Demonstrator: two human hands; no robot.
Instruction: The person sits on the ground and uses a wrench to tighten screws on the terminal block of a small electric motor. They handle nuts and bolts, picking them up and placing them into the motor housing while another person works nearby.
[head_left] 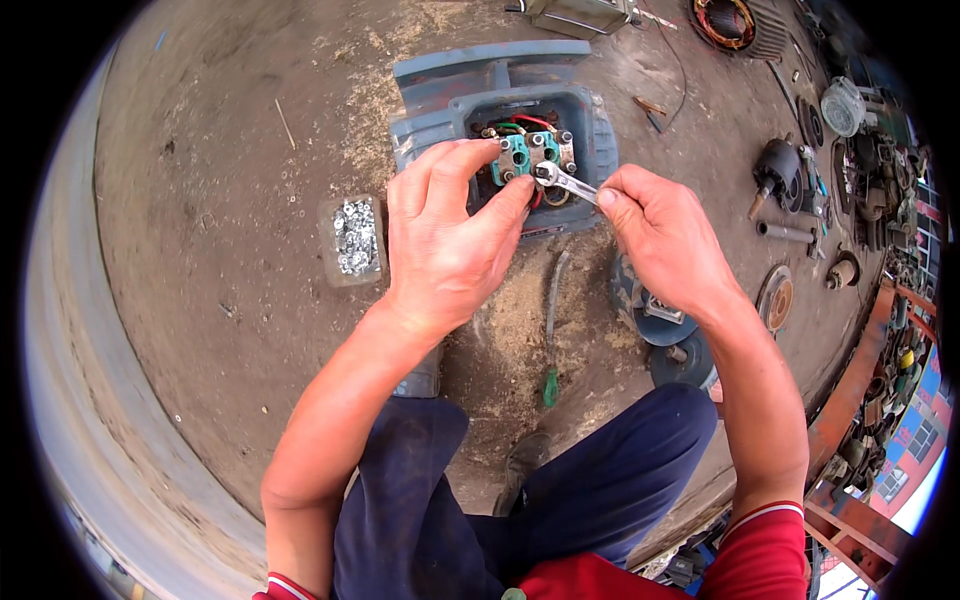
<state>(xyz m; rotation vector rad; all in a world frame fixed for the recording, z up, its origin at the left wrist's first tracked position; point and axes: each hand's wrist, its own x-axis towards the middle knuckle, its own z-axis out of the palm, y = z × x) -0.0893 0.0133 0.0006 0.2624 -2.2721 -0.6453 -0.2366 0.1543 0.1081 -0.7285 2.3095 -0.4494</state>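
In front of me a blue-grey motor housing has an open terminal box point(603, 135). Inside it sits a teal terminal block point(512, 168) with metal strips and several bolts. Thumb and forefinger of my left hand point(440, 235) press against the block's left and near edges. My right hand point(662, 232) is closed around the handle of a silver wrench point(572, 186). The wrench's jaw end lies at a bolt on the near side of the block, close to my left thumb. Red and green wires point(530, 121) show behind the block.
A clear tub of small metal nuts and washers point(355, 240) stands left of my left hand. A green-handled screwdriver point(550, 388) lies on the dirt floor between my knees and the housing. Round metal parts point(682, 362) lie near my right knee. Motor parts point(776, 168) clutter the right side.
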